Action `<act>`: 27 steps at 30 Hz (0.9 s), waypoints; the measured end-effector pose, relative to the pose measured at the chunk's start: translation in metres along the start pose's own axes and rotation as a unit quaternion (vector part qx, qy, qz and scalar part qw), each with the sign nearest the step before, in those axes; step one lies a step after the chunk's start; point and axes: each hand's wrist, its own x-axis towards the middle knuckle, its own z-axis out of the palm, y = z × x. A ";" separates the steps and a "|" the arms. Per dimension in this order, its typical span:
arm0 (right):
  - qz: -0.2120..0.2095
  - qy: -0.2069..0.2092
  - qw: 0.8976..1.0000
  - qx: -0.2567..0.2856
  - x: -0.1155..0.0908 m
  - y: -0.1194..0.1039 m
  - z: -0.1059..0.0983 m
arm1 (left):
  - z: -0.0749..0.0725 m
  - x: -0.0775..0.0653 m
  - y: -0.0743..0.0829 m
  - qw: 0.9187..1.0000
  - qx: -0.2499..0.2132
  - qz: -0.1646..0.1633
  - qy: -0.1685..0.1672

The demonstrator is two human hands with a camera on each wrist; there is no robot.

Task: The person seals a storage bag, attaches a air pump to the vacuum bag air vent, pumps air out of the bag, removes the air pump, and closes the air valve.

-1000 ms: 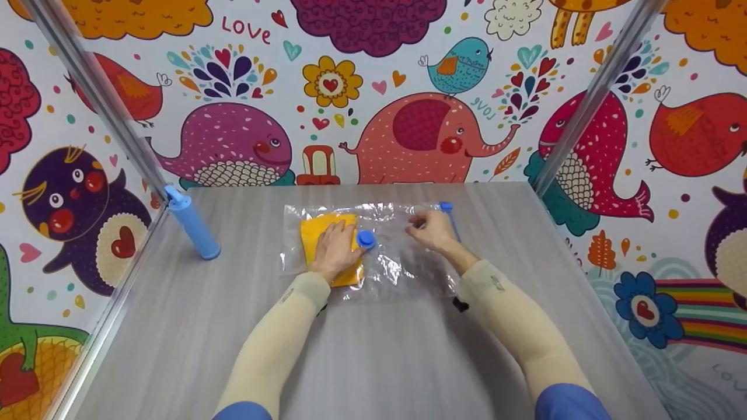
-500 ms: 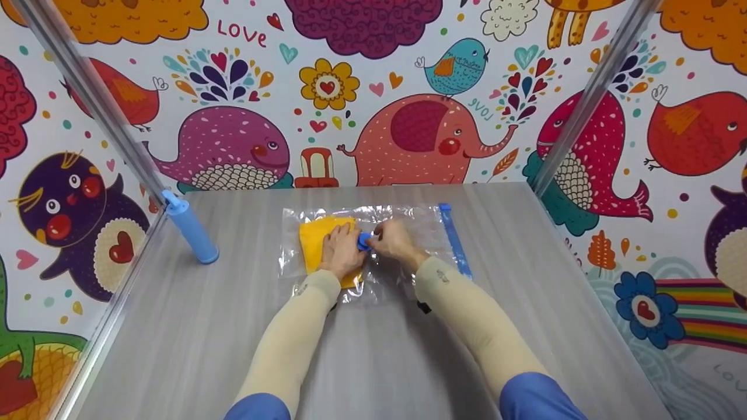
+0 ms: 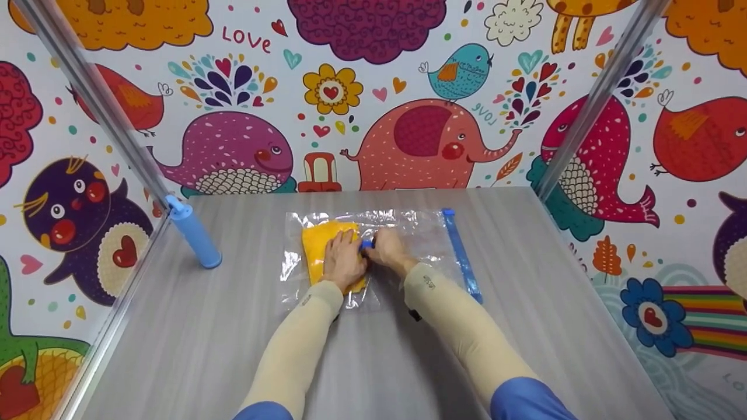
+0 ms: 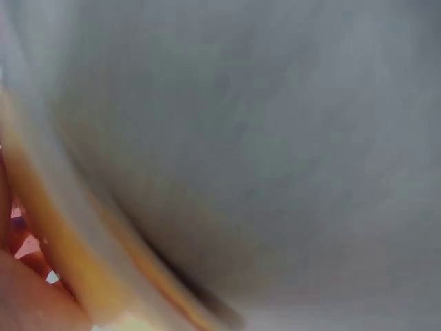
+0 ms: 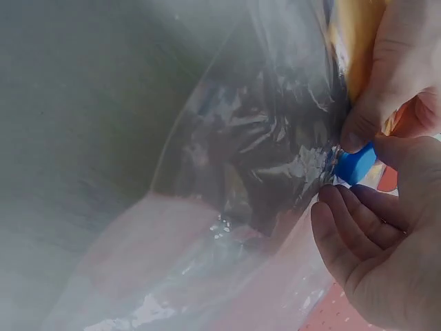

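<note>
Between cartoon-printed walls (image 3: pixel 262 87), one light-blue cylindrical pump (image 3: pixel 197 236) and one clear plastic bag (image 3: pixel 429 233) containing one yellow cloth (image 3: pixel 318 242) are being supported by a grey wood-grain table (image 3: pixel 373 373). The bag is being pressed by the left hand (image 3: pixel 344 259), fingers extended; its one round blue cap (image 5: pixel 355 165) is being pinched by the right hand (image 3: pixel 390 249).

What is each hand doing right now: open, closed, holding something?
Left hand: open, resting on the clear bag over the yellow cloth.
Right hand: closed, pinching the blue cap.
</note>
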 end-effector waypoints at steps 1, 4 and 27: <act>-0.003 0.002 1.000 0.003 0.005 0.007 0.007 | 0.001 -0.001 0.000 1.000 -0.001 0.003 0.004; -0.019 0.015 1.000 0.010 0.022 0.030 0.031 | 0.003 -0.004 -0.003 1.000 -0.004 0.007 0.015; -0.022 -0.013 0.997 -0.075 0.004 0.002 0.010 | -0.007 -0.001 -0.005 0.998 -0.019 -0.049 -0.037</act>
